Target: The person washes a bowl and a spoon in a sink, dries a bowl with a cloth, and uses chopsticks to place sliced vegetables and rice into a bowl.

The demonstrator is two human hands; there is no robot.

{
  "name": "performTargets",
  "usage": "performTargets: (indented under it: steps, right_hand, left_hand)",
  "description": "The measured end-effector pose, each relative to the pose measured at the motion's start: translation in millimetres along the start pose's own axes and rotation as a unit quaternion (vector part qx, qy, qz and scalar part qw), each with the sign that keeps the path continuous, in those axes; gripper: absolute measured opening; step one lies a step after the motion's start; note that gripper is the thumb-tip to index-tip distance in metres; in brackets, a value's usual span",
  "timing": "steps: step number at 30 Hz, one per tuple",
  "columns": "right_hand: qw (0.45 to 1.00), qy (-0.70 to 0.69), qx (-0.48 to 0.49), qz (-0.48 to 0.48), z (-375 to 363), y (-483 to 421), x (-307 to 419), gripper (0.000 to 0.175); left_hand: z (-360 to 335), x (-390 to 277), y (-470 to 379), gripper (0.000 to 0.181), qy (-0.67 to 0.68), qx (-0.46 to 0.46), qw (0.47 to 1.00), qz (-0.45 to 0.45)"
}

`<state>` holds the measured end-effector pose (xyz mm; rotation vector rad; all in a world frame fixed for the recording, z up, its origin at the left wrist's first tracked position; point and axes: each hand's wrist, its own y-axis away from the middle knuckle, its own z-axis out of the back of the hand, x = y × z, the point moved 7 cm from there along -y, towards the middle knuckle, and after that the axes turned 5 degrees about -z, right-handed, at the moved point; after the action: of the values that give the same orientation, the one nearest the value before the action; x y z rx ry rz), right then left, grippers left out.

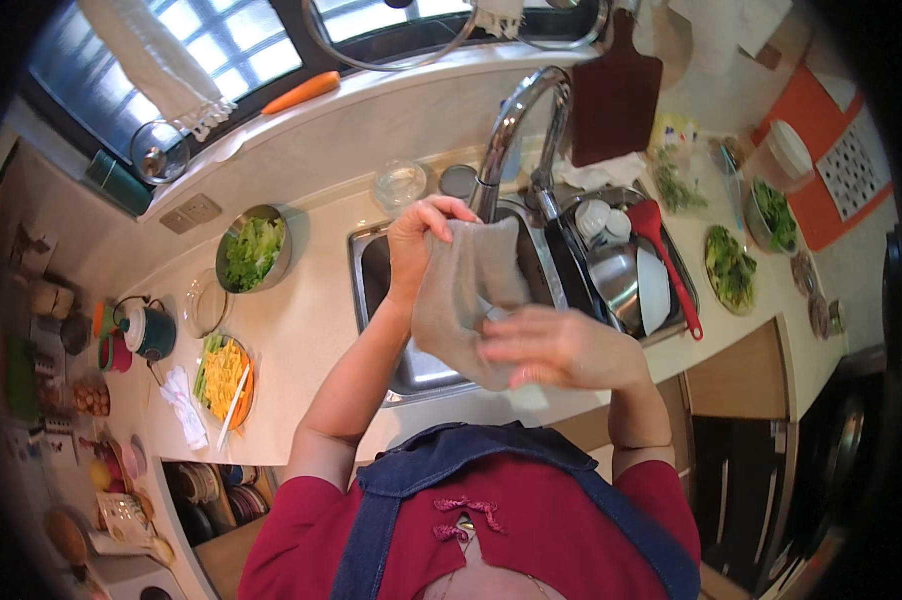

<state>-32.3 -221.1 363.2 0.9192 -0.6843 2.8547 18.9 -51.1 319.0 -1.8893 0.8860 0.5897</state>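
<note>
A damp-looking beige cloth (451,300) hangs over the sink. My left hand (430,229) pinches its upper edge, just below the chrome faucet (505,127). Beside the cloth's lower right side is my right hand (556,349), blurred, with its fingers spread; whether it touches the fabric cannot be told. Behind the cloth lies the stainless steel sink (421,375), its basin partly hidden.
Right of the sink, a dish rack (680,322) holds bowls and a red spatula (664,262). On the left counter stand a metal bowl of lettuce (252,251) and a plate of cut vegetables (224,382). A carrot (301,93) rests on the windowsill.
</note>
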Motion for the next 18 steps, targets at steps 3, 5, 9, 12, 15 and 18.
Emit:
performTargets:
  steps: [3,5,9,12,15,18]
  right_hand:
    - [0.949,-0.124,-0.19,-0.22,22.1,18.6,-31.6,0.023]
    - [0.875,-0.176,-0.324,-0.313,23.2,32.3,-38.4,0.019]
    - [0.908,-0.092,-0.332,-0.237,2.4,12.6,-8.7,0.021]
    - [0.91,-0.071,-0.33,-0.24,-11.1,-1.3,16.4,0.021]
    - [0.918,-0.046,-0.327,-0.219,-24.2,-13.7,38.7,0.017]
    - [0.928,0.007,-0.306,-0.212,-39.1,-24.5,54.9,0.014]
  left_hand:
    - [-9.9,9.2,19.4,0.018,0.137,-0.011,0.987,0.08]
    - [-21.9,0.6,27.0,0.019,0.1,0.035,0.993,0.049]
    - [-26.0,-16.1,38.7,0.022,0.045,0.107,0.993,0.004]
    - [-15.5,-37.8,45.5,0.021,-0.093,0.159,0.982,-0.033]
    - [-6.4,-55.3,50.9,0.018,-0.12,0.198,0.972,-0.024]
    - [5.7,-70.0,58.3,0.015,-0.14,0.23,0.963,0.008]
